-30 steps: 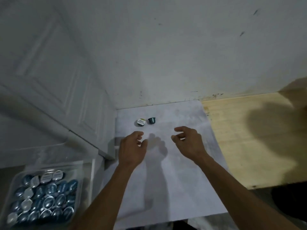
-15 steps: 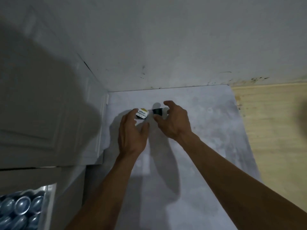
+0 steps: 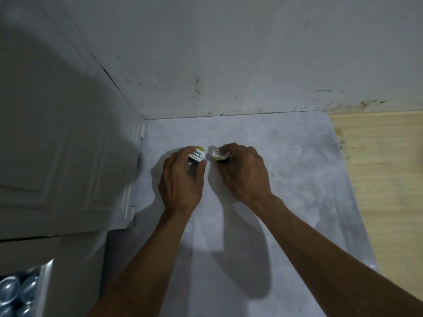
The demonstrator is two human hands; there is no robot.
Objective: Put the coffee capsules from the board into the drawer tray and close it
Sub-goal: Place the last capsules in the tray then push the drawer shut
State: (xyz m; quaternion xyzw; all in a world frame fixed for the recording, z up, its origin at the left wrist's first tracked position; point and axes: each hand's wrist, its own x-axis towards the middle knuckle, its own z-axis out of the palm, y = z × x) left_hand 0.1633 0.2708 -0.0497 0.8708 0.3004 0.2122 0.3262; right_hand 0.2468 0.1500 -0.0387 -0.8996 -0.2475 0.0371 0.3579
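Note:
Two coffee capsules are in my hands over the pale grey board (image 3: pixel 286 179). My left hand (image 3: pixel 180 179) pinches a capsule with a white and gold printed lid (image 3: pixel 196 154) between thumb and fingers. My right hand (image 3: pixel 245 172) grips a dark capsule (image 3: pixel 220 156), its pale foil lid tilted toward the left. The two capsules sit close together, a small gap between them. At the bottom left corner, the drawer tray (image 3: pixel 47 273) shows only an edge, with several shiny blue capsules (image 3: pixel 16 291) inside.
A white panelled cabinet door (image 3: pixel 64 145) stands along the left of the board. A stained white wall (image 3: pixel 229 65) rises behind it. A light wooden surface (image 3: pixel 384 179) lies to the right of the board.
Both hands reached forward to the two capsules and closed on them. The dark capsule is now tipped with its lid showing. The view has moved closer, with the tray mostly out of frame.

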